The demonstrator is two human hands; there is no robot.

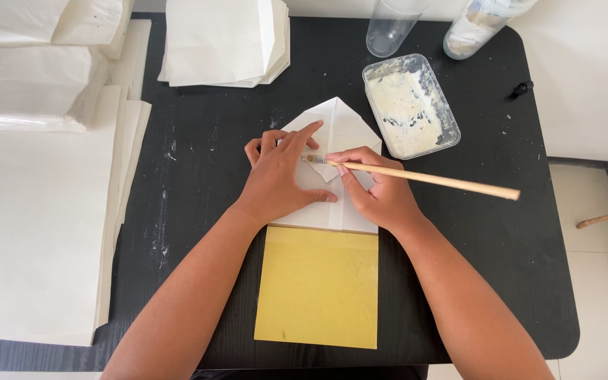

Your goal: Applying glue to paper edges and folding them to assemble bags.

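Left hand (279, 176) lies flat, fingers spread, pressing folded white paper (343, 127) on the table (205, 176). Right hand (378, 190) grips a wooden brush (423, 178), bristles on the paper.

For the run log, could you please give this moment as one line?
left hand: flat on folded white paper | right hand: holds brush | paste tub: beside | yellow board: beneath paper
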